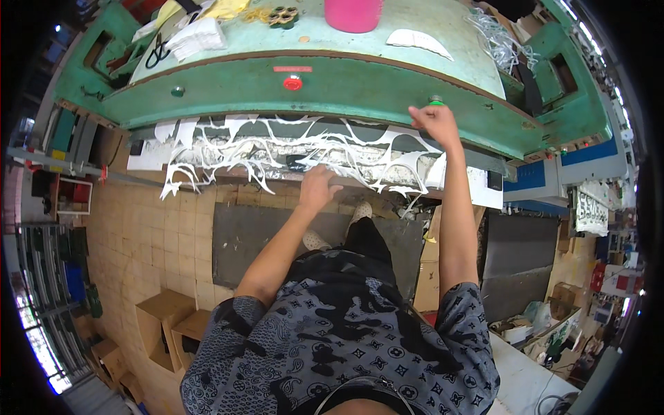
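A green press machine (228, 86) spans the view in front of me, with a slotted sheet of white cut-out scrap webbing (277, 142) on its bed. My left hand (318, 190) is at the near edge of the bed, thumb spread from the fingers. Its fingertips reach the webbing beside a small dark piece (299, 163); whether they touch it I cannot tell. Farther right, my right hand (437, 126) is raised against the machine's front beam with its fingers curled in. It is at a green push button (436, 102), partly covering it.
On the machine top are a pink tub (353, 15), a white curved piece (418, 43), black scissors (158, 52), a white stack (196, 39) and tangled strips (494, 41). A red button (292, 84) is on the beam. Cardboard boxes (166, 308) stand on the floor behind left.
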Tool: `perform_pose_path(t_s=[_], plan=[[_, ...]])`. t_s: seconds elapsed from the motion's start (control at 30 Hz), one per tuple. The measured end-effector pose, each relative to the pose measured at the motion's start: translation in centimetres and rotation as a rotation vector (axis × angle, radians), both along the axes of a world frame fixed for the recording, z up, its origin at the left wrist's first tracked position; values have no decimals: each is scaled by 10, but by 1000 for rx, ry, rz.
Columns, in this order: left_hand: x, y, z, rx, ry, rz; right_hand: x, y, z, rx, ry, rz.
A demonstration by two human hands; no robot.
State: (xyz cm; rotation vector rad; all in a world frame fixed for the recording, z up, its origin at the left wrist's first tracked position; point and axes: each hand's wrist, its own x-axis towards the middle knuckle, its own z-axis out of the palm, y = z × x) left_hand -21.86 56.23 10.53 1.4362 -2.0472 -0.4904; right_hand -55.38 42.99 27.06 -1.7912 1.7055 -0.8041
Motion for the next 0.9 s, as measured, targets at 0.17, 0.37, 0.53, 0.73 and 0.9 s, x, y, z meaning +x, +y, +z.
perform_pose_path(t_s=[0.17, 0.37, 0.53, 0.73, 0.9], plan=[[-9, 5, -13, -84, 60, 73, -1, 46, -72, -69, -214, 23], [0, 17, -17, -44, 30, 87, 65, 112, -116, 80, 43, 105], [-4, 21, -9, 93, 13, 95, 92, 163, -156, -199, 306, 225], [-14, 10, -14, 81, 22, 137, 88, 154, -173, -71, 383, 33], [-21, 2, -20, 108, 32, 160, 91, 152, -178, -154, 447, 37]])
